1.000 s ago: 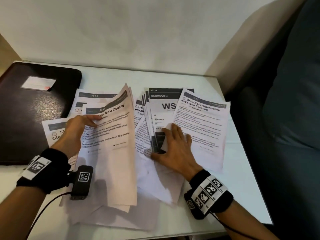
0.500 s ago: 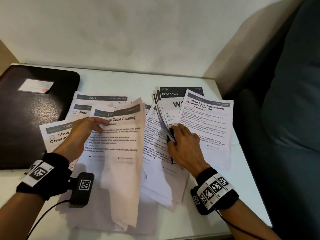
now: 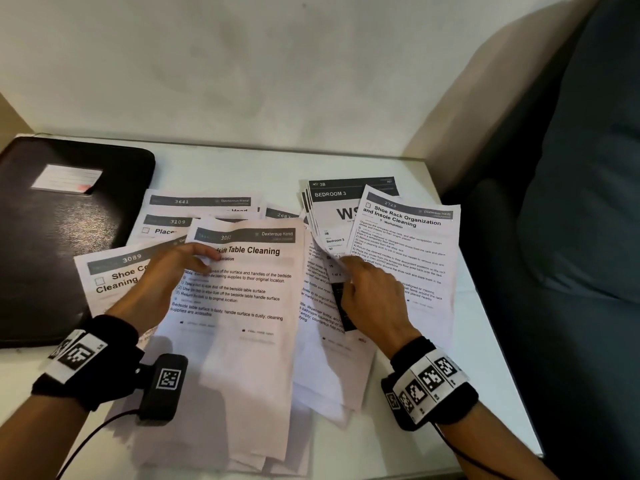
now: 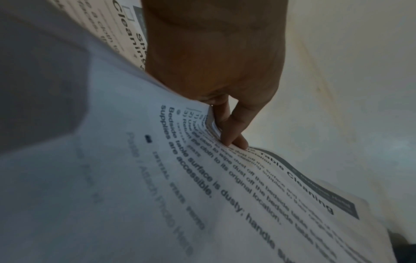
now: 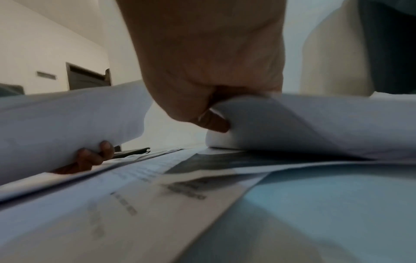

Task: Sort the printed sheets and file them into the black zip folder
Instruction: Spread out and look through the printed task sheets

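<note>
Printed sheets lie fanned over the white table (image 3: 242, 171). My left hand (image 3: 166, 278) grips the left edge of the "Bedside Table Cleaning" sheets (image 3: 242, 292), fingers under and thumb on top; in the left wrist view the left hand (image 4: 227, 135) pinches that sheet (image 4: 202, 195). My right hand (image 3: 367, 292) pinches the lower corner of the "Bedroom 3" sheets (image 3: 332, 220), beside the "Shoe Rack Organization" sheet (image 3: 408, 244). The right wrist view shows my right hand (image 5: 216, 121) curled round a bent paper edge (image 5: 292, 124). The black zip folder (image 3: 59, 237) lies closed at far left.
More sheets numbered 3641 (image 3: 201, 202), 3109 (image 3: 166, 225) and 3089 (image 3: 117, 271) lie between the folder and my left hand. A wall (image 3: 277, 64) stands behind the table. A dark upholstered seat (image 3: 571, 237) borders the table's right edge.
The raised Bedside Table Cleaning sheets have come down flatter and shifted right. My right hand slid up to the Bedroom 3 sheets and now pinches their corner.
</note>
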